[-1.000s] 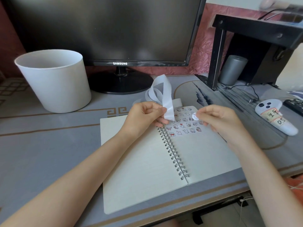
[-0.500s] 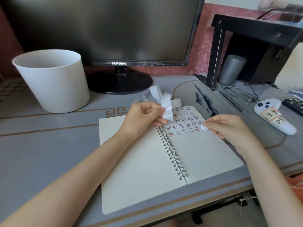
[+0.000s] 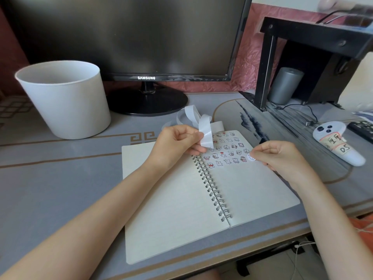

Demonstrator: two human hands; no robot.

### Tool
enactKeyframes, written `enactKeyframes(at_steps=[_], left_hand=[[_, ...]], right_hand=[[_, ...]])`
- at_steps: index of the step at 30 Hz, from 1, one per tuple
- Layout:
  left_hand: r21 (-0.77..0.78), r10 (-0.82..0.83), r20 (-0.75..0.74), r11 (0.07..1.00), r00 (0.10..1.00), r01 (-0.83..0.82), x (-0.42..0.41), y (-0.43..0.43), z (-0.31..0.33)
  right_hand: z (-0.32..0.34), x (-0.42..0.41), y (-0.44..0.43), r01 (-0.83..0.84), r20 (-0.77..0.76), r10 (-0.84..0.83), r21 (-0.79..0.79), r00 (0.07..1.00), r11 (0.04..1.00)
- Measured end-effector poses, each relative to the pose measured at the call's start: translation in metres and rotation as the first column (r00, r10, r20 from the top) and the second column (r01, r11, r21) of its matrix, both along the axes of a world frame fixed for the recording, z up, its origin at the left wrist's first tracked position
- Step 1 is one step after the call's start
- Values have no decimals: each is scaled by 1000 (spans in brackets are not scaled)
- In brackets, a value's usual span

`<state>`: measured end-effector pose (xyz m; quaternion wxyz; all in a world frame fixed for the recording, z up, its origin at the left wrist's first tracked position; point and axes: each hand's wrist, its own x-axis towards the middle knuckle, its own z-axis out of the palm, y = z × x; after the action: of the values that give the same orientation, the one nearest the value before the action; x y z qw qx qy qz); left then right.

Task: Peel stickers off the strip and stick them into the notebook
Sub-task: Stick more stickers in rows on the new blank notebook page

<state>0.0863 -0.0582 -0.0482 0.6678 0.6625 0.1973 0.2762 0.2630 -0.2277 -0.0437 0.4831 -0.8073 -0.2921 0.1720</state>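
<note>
— From the head camera, what are the hands doing?

— The left hand (image 3: 177,144) is pinching the white strip (image 3: 204,130) between thumb and curled fingers, just over the top of the spiral binding (image 3: 212,186). The strip is looping up and away behind that hand, its far end trailing down onto the counter (image 3: 50,178).

— And the other one?

— The right hand (image 3: 280,156) is holding a small round sticker (image 3: 250,158) at its fingertips, with the other fingers curled in. The sticker is sitting at the right end of the rows of stickers (image 3: 226,150), which are lying between the two hands on the right page. I cannot tell whether it is touching the paper.

— Where is the notebook lying?

— The notebook (image 3: 177,199) is lying open and flat on the counter under both hands, its bare left page running beneath the left forearm.

— What else is showing around them?

— Beyond the left hand, a white bucket (image 3: 64,102) is standing on the counter, and a dark monitor (image 3: 131,37) is standing behind the strip. To the right of the right hand, a white controller (image 3: 337,146) with a handwritten label is lying on the counter. Farther back on that side, a grey cylinder (image 3: 285,85) is standing under a black shelf (image 3: 314,35).
</note>
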Motion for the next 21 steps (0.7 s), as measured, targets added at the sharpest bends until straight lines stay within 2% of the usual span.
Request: enactKeyframes(at_steps=[10, 21], left_hand=[[-1, -5, 4, 1000, 1000, 5, -1, -1, 1], [6, 0, -2, 1000, 1000, 0, -1, -1, 0]], right_hand=[[-3, -5, 1, 11, 148, -7, -28, 989, 1000], [-7, -3, -2, 8, 208, -1, -34, 978, 999]])
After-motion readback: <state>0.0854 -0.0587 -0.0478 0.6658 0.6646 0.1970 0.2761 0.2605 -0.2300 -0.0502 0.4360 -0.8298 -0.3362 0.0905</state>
